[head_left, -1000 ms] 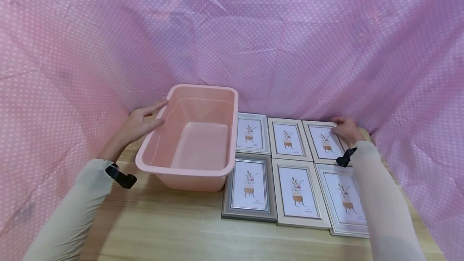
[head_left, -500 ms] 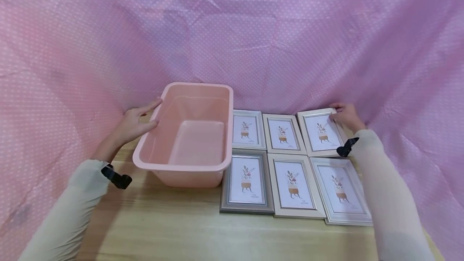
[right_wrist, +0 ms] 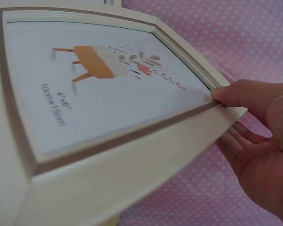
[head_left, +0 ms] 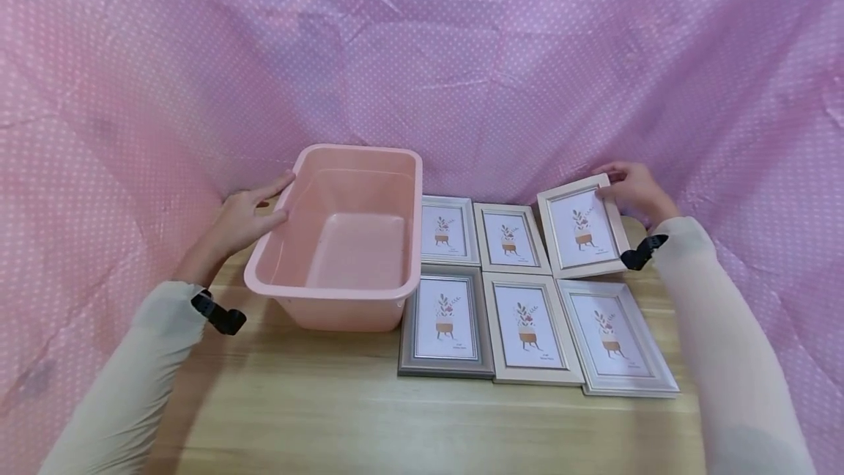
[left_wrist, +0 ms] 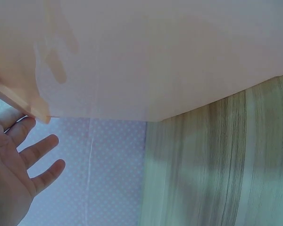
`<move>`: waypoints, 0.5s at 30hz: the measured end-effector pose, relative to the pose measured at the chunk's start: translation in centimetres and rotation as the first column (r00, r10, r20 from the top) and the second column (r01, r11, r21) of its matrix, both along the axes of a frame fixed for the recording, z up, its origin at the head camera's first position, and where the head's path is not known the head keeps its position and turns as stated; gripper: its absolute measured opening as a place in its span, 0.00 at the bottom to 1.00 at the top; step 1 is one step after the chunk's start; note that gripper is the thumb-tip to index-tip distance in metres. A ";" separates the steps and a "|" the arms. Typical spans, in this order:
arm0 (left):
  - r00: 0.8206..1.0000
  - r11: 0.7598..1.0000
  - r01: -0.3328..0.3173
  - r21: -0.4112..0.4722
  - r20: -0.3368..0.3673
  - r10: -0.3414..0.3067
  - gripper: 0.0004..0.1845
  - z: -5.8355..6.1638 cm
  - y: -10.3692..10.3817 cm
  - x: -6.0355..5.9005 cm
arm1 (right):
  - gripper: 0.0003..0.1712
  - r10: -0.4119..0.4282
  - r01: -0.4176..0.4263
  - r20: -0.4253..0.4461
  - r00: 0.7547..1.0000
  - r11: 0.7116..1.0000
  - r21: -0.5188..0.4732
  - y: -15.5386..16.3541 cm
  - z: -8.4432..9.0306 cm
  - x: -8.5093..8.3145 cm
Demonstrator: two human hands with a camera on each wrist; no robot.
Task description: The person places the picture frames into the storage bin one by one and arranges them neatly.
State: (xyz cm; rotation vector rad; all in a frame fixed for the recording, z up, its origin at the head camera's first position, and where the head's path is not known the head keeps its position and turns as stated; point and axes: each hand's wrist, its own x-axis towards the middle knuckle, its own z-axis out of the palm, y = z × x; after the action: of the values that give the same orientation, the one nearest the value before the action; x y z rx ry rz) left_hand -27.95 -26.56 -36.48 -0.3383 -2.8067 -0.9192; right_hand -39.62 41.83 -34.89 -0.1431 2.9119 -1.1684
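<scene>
My right hand [head_left: 638,189] pinches the far right corner of a cream picture frame [head_left: 583,226], thumb on the front and fingers behind, as the right wrist view shows. That photo frame is lifted and tilted at the back right; its print shows a plant in an orange stand. My left hand [head_left: 244,222] rests against the left rim of a pink plastic basin [head_left: 332,293]. In the left wrist view, the left fingers [left_wrist: 41,149] spread fairly straight below the rim; the thumb is hidden there. The basin's visible floor holds nothing.
Several other frames lie face up right of the basin: a white one [head_left: 469,233], a narrow cream one [head_left: 541,259], a grey one [head_left: 484,343], a larger cream one [head_left: 572,358] and a silver-white one [head_left: 649,358]. A pink dotted curtain [head_left: 422,57] hangs behind the wooden table [head_left: 369,416].
My right hand has raised the far right cream picture frame off the table, tilting its far right corner upward. The left hand stays at the basin's rim. The head view has shifted slightly.
</scene>
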 end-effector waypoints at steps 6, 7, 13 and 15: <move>1.000 1.000 -0.016 0.004 0.002 0.016 0.31 0.0 0.2 0.2 | 0.26 0.056 -0.060 0.044 0.998 0.992 0.111 -0.5 2.6 1.2; 1.000 1.000 -0.014 0.007 -0.007 0.014 0.31 0.0 0.2 0.2 | 0.26 0.063 -0.070 0.058 0.996 0.991 0.118 -0.6 3.0 1.4; 0.999 0.999 0.011 0.038 -0.046 -0.009 0.31 -0.2 0.1 0.3 | 0.26 0.124 -0.136 0.092 0.988 0.980 0.147 -1.5 5.2 2.6; 0.999 0.998 0.018 0.055 -0.036 -0.016 0.31 -0.3 0.1 0.3 | 0.26 0.142 -0.155 0.097 0.985 0.977 0.145 -1.8 5.9 3.1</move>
State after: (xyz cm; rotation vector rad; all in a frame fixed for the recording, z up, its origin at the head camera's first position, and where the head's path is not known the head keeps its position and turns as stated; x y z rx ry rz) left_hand -27.67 -26.46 -36.80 -0.3676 -2.7445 -0.9821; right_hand -36.49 40.03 -29.01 -0.2961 2.8438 -0.9038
